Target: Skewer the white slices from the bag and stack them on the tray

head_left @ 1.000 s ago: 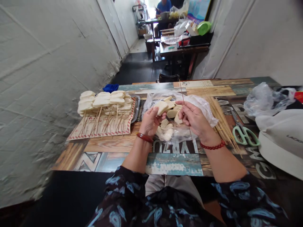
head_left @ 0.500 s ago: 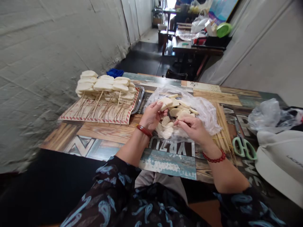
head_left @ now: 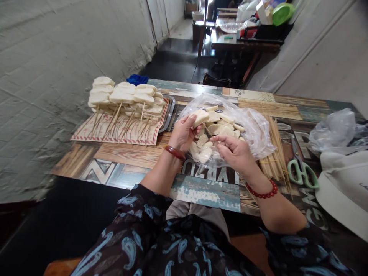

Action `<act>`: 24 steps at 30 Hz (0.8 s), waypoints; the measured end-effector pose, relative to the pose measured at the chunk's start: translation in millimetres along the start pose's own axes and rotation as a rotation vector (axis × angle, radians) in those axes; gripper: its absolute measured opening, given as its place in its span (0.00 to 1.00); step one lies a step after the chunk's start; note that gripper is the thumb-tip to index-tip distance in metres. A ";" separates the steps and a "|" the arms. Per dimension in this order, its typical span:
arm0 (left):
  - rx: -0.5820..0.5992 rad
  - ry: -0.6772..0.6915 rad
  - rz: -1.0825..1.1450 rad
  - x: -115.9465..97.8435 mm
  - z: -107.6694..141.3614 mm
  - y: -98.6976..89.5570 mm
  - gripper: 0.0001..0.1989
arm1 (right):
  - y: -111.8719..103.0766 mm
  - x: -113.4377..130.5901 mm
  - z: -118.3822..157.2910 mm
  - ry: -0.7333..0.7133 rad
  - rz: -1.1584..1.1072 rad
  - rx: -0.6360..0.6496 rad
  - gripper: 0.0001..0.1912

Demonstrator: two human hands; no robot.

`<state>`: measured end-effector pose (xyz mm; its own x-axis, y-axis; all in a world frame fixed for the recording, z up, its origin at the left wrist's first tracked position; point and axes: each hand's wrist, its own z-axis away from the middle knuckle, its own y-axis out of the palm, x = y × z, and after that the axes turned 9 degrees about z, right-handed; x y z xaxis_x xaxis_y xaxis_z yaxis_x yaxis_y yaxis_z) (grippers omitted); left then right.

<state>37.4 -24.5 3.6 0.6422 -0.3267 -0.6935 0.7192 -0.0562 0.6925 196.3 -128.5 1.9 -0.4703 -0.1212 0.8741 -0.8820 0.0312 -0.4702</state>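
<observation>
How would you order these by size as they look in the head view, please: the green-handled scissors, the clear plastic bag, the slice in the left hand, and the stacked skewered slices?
1. Clear plastic bag
2. Stacked skewered slices
3. Green-handled scissors
4. Slice in the left hand

Left hand (head_left: 184,133) pinches pale slice (head_left: 200,118); right hand (head_left: 233,151) grips skewer (head_left: 208,130), tip at slice's lower edge. Loose slices (head_left: 227,130) lie in open plastic bag (head_left: 258,128). To left, skewered stacks (head_left: 123,94) on paper (head_left: 117,130), blue cloth (head_left: 137,79) behind. To right, skewer bundle (head_left: 271,157), scissors (head_left: 302,174), white cap (head_left: 346,186).
</observation>
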 end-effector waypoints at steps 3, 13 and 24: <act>0.016 0.014 0.002 -0.4 0.8 0.9 0.12 | -1.0 -1.7 -0.2 0.018 -0.011 -0.003 0.15; 0.010 0.037 0.018 0.4 -1.3 -2.9 0.13 | 1.8 -2.8 0.6 0.055 0.000 -0.007 0.17; 0.020 0.082 -0.008 0.4 1.9 0.3 0.13 | 3.3 -7.5 0.7 0.072 -0.058 0.017 0.18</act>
<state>37.3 -26.4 3.9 0.6564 -0.2474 -0.7127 0.7198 -0.0775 0.6898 196.9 -128.2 -6.2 -0.4198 -0.0508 0.9062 -0.9075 0.0094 -0.4198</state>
